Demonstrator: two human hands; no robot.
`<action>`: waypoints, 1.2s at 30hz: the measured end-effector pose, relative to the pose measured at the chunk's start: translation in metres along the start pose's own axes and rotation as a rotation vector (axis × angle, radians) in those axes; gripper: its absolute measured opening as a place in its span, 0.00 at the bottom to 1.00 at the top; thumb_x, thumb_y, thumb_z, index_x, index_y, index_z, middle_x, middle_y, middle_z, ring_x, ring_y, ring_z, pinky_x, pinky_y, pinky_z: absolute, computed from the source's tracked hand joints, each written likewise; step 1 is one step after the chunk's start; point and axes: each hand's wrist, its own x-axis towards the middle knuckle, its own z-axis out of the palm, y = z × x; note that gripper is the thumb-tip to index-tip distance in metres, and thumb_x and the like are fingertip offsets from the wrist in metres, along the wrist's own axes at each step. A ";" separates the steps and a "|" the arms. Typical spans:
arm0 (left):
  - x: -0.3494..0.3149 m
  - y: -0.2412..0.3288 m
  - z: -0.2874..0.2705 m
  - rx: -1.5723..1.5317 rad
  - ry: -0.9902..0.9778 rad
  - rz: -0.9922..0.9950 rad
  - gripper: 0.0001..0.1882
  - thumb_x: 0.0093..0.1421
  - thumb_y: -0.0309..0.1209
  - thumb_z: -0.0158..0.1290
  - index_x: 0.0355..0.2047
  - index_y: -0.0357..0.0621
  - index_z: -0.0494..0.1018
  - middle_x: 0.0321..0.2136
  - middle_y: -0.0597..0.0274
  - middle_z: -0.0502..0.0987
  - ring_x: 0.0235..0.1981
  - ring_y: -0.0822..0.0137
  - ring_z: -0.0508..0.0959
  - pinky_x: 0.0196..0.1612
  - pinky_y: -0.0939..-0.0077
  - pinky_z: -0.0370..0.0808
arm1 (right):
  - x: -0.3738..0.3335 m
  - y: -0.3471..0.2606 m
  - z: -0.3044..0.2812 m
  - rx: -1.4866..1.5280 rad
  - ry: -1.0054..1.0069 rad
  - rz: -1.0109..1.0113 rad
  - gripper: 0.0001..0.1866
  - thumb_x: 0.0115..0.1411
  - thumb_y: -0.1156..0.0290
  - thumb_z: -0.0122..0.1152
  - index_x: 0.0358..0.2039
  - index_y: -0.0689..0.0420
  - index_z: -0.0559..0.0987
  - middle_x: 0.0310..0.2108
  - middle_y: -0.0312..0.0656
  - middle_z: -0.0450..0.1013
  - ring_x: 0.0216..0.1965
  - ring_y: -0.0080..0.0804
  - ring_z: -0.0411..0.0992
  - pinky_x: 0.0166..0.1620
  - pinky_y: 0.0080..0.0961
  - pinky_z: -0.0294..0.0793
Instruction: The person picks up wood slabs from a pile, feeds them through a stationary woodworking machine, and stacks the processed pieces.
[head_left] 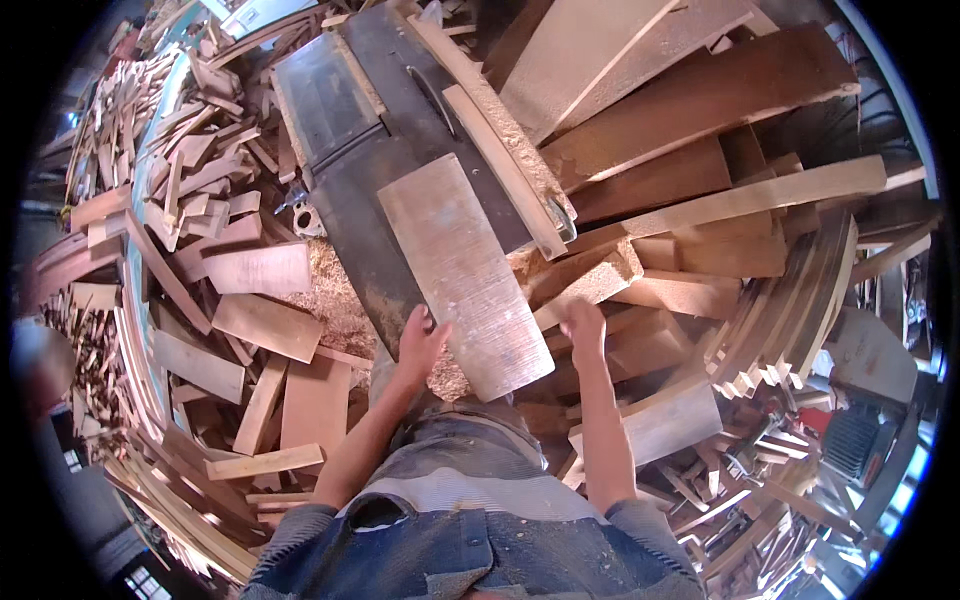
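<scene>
Here, a wide board [465, 275] lies slanted across the dark tabletop [355, 225] at the frame's centre. The person's left hand [421, 340], partly open and empty, is just beside the board's lower left edge. The right hand [584, 326] curls near a wood block [592, 283] right of centre; whether it grips anything cannot be told.

Hands [424, 342] beside wide board [465, 280], dark machine table [350, 215], scattered wood offcuts [258, 269]

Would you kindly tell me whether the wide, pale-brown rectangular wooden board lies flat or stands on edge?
Flat: the board shows its broad face upward over the dark metal machine table, overhanging its near end.
</scene>
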 end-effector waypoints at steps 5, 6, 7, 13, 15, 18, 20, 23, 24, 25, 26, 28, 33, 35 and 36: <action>0.041 -0.030 0.009 0.137 0.217 0.026 0.18 0.58 0.31 0.63 0.43 0.33 0.71 0.37 0.53 0.81 0.37 0.62 0.80 0.42 0.66 0.76 | -0.122 0.049 -0.005 0.346 -0.091 0.424 0.17 0.71 0.56 0.54 0.49 0.56 0.76 0.40 0.38 0.75 0.36 0.33 0.74 0.37 0.31 0.77; 0.047 -0.034 0.011 0.113 0.235 0.032 0.19 0.58 0.32 0.64 0.43 0.34 0.71 0.37 0.52 0.81 0.38 0.60 0.81 0.43 0.65 0.76 | -0.130 0.057 0.003 0.428 -0.124 0.435 0.18 0.71 0.56 0.55 0.51 0.57 0.75 0.42 0.39 0.76 0.38 0.34 0.75 0.39 0.32 0.78; 0.052 -0.036 0.011 0.093 0.256 0.038 0.20 0.57 0.33 0.65 0.42 0.34 0.72 0.37 0.51 0.81 0.38 0.58 0.81 0.43 0.64 0.76 | -0.136 0.066 0.012 0.510 -0.162 0.450 0.19 0.71 0.56 0.55 0.53 0.58 0.74 0.43 0.41 0.76 0.40 0.35 0.75 0.40 0.34 0.78; 0.069 -0.029 0.019 0.166 0.332 0.003 0.26 0.52 0.40 0.70 0.42 0.32 0.74 0.38 0.45 0.83 0.41 0.55 0.84 0.45 0.61 0.77 | -0.131 0.092 0.024 0.306 -0.073 0.194 0.20 0.67 0.63 0.62 0.50 0.67 0.75 0.40 0.42 0.77 0.38 0.29 0.76 0.41 0.26 0.76; 0.072 -0.026 0.024 0.060 0.330 -0.004 0.28 0.51 0.41 0.71 0.42 0.31 0.75 0.39 0.44 0.83 0.40 0.54 0.84 0.44 0.61 0.77 | -0.133 0.080 0.016 0.276 -0.051 0.165 0.19 0.66 0.64 0.62 0.49 0.66 0.76 0.38 0.41 0.77 0.35 0.28 0.76 0.40 0.26 0.76; 0.077 -0.026 0.036 0.011 0.315 0.012 0.28 0.50 0.42 0.72 0.41 0.30 0.76 0.39 0.44 0.83 0.40 0.53 0.84 0.45 0.60 0.77 | -0.122 0.064 0.001 0.302 -0.009 0.116 0.16 0.68 0.63 0.60 0.46 0.65 0.77 0.34 0.40 0.78 0.31 0.28 0.76 0.38 0.27 0.77; 0.070 -0.015 0.048 0.075 0.309 0.020 0.28 0.49 0.43 0.73 0.40 0.31 0.77 0.38 0.44 0.83 0.42 0.50 0.82 0.46 0.59 0.77 | -0.113 0.065 -0.012 0.344 -0.023 0.109 0.16 0.69 0.62 0.59 0.46 0.65 0.77 0.33 0.40 0.78 0.31 0.29 0.76 0.39 0.28 0.78; 0.067 0.000 0.069 0.359 0.375 0.110 0.27 0.48 0.43 0.73 0.38 0.32 0.78 0.38 0.43 0.81 0.45 0.46 0.79 0.49 0.55 0.74 | -0.107 0.068 -0.022 0.378 -0.007 0.147 0.17 0.70 0.61 0.58 0.46 0.64 0.77 0.33 0.40 0.78 0.31 0.29 0.77 0.39 0.30 0.80; 0.071 -0.001 0.072 0.245 0.323 0.094 0.29 0.47 0.45 0.73 0.39 0.33 0.77 0.40 0.41 0.78 0.49 0.42 0.74 0.54 0.51 0.70 | -0.106 0.071 -0.022 0.372 -0.015 0.153 0.17 0.70 0.60 0.57 0.45 0.64 0.77 0.33 0.40 0.78 0.31 0.29 0.77 0.39 0.30 0.80; 0.073 -0.002 0.077 0.330 0.398 0.117 0.31 0.48 0.46 0.72 0.42 0.32 0.76 0.41 0.42 0.78 0.49 0.43 0.74 0.53 0.51 0.70 | -0.105 0.074 -0.022 0.368 -0.022 0.158 0.17 0.71 0.60 0.57 0.45 0.64 0.78 0.33 0.40 0.79 0.31 0.29 0.77 0.39 0.31 0.80; 0.075 -0.004 0.083 0.416 0.473 0.140 0.33 0.49 0.46 0.72 0.44 0.31 0.75 0.41 0.42 0.78 0.49 0.44 0.75 0.53 0.51 0.71 | -0.104 0.077 -0.022 0.350 0.002 0.164 0.17 0.71 0.60 0.57 0.45 0.64 0.78 0.33 0.40 0.78 0.31 0.29 0.77 0.39 0.31 0.80; 0.083 -0.002 0.090 0.476 0.551 0.131 0.36 0.49 0.48 0.71 0.47 0.31 0.73 0.44 0.41 0.75 0.51 0.43 0.73 0.55 0.50 0.69 | -0.107 0.072 -0.009 0.324 0.055 0.178 0.17 0.71 0.59 0.57 0.44 0.64 0.78 0.32 0.39 0.78 0.30 0.28 0.76 0.39 0.30 0.80; 0.116 0.002 0.099 0.406 0.648 0.026 0.40 0.49 0.52 0.71 0.49 0.31 0.69 0.49 0.36 0.69 0.55 0.39 0.68 0.59 0.47 0.66 | -0.079 0.045 0.007 0.287 0.086 0.122 0.16 0.71 0.61 0.56 0.43 0.63 0.78 0.31 0.38 0.77 0.29 0.26 0.75 0.37 0.27 0.80; 0.132 0.003 0.094 0.409 0.622 0.068 0.42 0.49 0.53 0.70 0.50 0.30 0.69 0.50 0.36 0.69 0.54 0.39 0.68 0.59 0.47 0.67 | -0.069 0.052 0.003 0.220 0.035 0.123 0.16 0.71 0.61 0.56 0.43 0.64 0.78 0.32 0.39 0.77 0.29 0.26 0.75 0.36 0.26 0.80; 0.136 0.005 0.091 0.410 0.615 0.086 0.42 0.49 0.54 0.70 0.50 0.30 0.69 0.50 0.36 0.69 0.54 0.39 0.68 0.59 0.47 0.67 | -0.065 0.051 0.005 0.186 0.041 0.118 0.18 0.70 0.59 0.57 0.42 0.65 0.79 0.32 0.40 0.78 0.29 0.28 0.76 0.34 0.26 0.80</action>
